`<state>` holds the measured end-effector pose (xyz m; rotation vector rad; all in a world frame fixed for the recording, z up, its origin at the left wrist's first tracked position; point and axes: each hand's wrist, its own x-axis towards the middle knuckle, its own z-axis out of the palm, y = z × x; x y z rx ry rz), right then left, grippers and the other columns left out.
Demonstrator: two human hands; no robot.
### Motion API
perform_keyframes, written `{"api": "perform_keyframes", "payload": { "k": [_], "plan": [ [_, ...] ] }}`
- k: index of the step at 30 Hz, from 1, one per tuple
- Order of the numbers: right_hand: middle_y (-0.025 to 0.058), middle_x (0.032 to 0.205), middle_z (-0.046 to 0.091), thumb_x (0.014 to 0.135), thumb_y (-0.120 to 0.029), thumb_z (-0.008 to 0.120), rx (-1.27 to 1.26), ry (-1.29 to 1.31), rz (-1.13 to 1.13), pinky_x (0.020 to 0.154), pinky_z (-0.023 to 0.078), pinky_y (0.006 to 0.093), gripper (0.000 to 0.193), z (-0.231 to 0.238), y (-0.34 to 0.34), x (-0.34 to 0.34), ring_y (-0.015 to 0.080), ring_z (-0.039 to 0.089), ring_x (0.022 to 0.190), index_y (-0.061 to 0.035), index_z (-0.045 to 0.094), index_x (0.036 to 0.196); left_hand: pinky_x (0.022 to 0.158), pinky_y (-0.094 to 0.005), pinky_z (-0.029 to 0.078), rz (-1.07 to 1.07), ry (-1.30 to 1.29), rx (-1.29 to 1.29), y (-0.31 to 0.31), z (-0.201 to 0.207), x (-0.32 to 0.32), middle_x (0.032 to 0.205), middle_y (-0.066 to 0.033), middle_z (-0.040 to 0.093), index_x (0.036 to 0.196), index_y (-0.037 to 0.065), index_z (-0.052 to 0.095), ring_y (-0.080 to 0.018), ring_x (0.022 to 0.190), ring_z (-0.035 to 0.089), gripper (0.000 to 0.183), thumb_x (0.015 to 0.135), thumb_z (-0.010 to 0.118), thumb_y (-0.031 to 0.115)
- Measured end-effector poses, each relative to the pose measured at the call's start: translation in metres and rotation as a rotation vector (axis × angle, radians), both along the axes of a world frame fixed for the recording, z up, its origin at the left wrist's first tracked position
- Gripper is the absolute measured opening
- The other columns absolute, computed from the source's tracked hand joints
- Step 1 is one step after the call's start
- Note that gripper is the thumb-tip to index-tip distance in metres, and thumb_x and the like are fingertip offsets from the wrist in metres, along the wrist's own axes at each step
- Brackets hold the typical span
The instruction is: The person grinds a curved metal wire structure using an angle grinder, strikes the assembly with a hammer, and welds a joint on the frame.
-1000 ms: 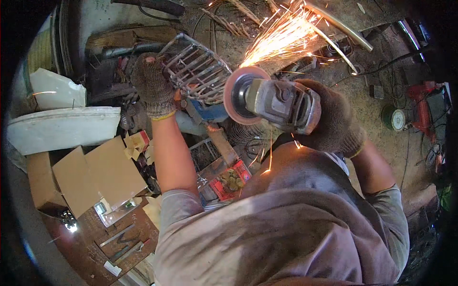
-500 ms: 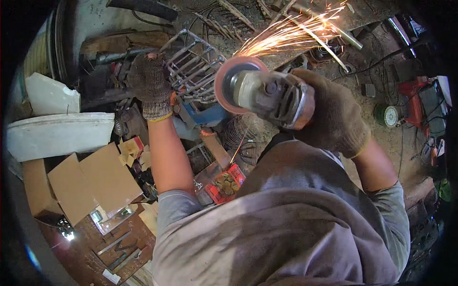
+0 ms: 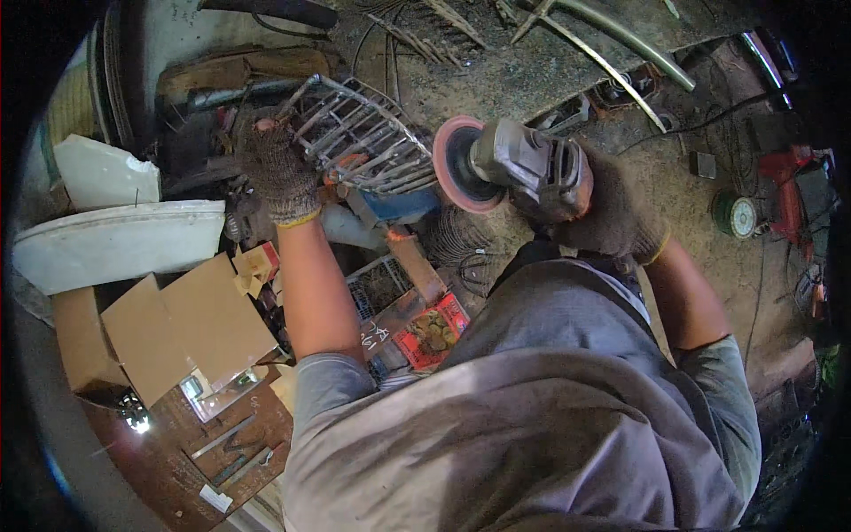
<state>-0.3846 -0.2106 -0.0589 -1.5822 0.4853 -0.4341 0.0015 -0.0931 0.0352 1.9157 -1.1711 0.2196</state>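
Observation:
My gloved left hand (image 3: 277, 173) is closed on the left end of a welded metal rod frame (image 3: 359, 133), which looks like a small curved grate or basket. In my gloved right hand (image 3: 612, 204) is an angle grinder (image 3: 536, 167), gripped around its body. Its reddish disc (image 3: 463, 164) faces the frame's right end, with a small gap between them. No sparks show. Under the frame sits a blue metal part (image 3: 399, 204), possibly a vise; the frame partly hides it.
White curved panels (image 3: 124, 239) and cardboard (image 3: 191, 319) lie at left. A red box (image 3: 432, 330) stands near my lap. Long metal bars (image 3: 612, 80) lie at the far right, with a green-rimmed spool (image 3: 734, 215) and a red tool (image 3: 784, 199) farther right.
The grinder has moved right and away from the frame, and the sparks have stopped. My left hand keeps its hold; the frame appears tilted slightly differently.

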Motion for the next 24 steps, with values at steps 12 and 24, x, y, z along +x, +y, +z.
{"api": "perform_keyframes", "payload": {
  "k": [12,24],
  "plan": [
    [0.0154,0.125,0.065,0.047,-0.03,0.09,0.081,-0.057,0.147,0.105,0.045,0.0398,0.1,-0.003,-0.009,0.016,0.0258,0.062,0.115,-0.0024,0.054,0.136,0.071,-0.046,0.061,-0.032,0.547,-0.249,0.022,-0.01,0.02,0.097,-0.0102,0.07,0.125,0.002,0.061,-0.027,0.084,0.069,0.061,0.086,0.068,0.047],
    [0.0143,0.126,0.064,0.049,-0.025,0.088,0.102,0.051,0.243,0.105,0.046,0.0403,0.096,0.015,-0.017,0.021,0.0238,0.061,0.116,-0.0032,0.054,0.136,0.062,-0.0392,0.059,-0.166,0.831,-0.276,0.038,-0.016,0.033,0.09,-0.009,0.067,0.105,0.005,0.062,-0.0231,0.074,0.068,0.047,0.09,0.065,0.049]
  ]
}}
